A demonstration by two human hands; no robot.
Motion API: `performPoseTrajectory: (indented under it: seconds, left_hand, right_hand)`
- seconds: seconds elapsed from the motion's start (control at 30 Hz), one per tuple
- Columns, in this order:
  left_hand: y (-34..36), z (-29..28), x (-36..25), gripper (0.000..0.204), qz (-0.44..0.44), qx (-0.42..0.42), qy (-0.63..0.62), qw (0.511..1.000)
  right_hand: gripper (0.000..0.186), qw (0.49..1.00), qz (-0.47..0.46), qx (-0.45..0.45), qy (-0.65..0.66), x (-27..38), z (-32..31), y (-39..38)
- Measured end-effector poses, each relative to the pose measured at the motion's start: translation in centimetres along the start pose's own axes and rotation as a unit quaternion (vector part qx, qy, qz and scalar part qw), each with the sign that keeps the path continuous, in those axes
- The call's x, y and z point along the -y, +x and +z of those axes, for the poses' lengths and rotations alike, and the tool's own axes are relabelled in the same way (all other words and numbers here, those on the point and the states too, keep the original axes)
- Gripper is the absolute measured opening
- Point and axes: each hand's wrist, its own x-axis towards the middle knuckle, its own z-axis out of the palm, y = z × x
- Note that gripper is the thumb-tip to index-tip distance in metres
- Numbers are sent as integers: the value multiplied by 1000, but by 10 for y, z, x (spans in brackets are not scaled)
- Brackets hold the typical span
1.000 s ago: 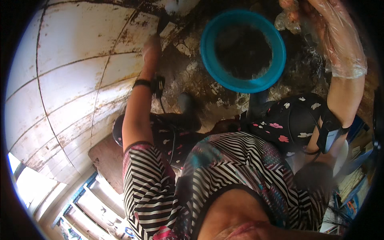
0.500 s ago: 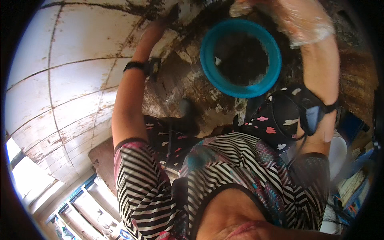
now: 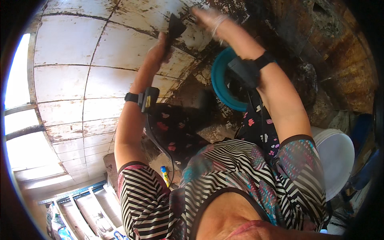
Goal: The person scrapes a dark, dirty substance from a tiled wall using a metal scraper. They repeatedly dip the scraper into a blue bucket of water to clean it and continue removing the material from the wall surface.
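My left hand (image 3: 159,53) is closed round a dark scraper (image 3: 176,28), whose flared flat blade points up against the stained white tiled wall (image 3: 116,48). My right hand (image 3: 210,21), in a clear plastic glove, reaches across close to the tiles, a little right of the blade. Motion smears its fingers, and I cannot make out anything in them. Below my right forearm a round teal basin (image 3: 219,82) stands on the dirty floor. The forearm and its wrist strap hide part of the basin, which has dark contents.
A white bucket (image 3: 336,160) lies tilted beside my right elbow. Grimy brown boards (image 3: 340,60) line the far right. By my left side a small yellow and blue bottle or tube (image 3: 164,176) shows, with a bright window (image 3: 18,80) at the left and a blue-edged rack (image 3: 80,200) at lower left.
My right hand has swung left from beyond the basin to the tiled wall. My left hand now shows the scraper plainly against the tiles. The view has turned toward the wall.
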Motion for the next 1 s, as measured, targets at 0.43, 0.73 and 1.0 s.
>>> performPoseTrajectory:
  seconds: [0.43,0.73,1.0]
  left_hand:
    - [-2,82,-16,55,261,-91,-120,953]
    - [-34,25,-46,65,215,-106,-537,809]
    - [-27,-9,-21,66,160,-62,-587,791]
  right_hand:
    - [46,977,176,-117,19,-104,-7,43]
    - [50,984,31,-156,-74,-197,52,97]
    - [46,968,60,-244,-9,-166,83,168]
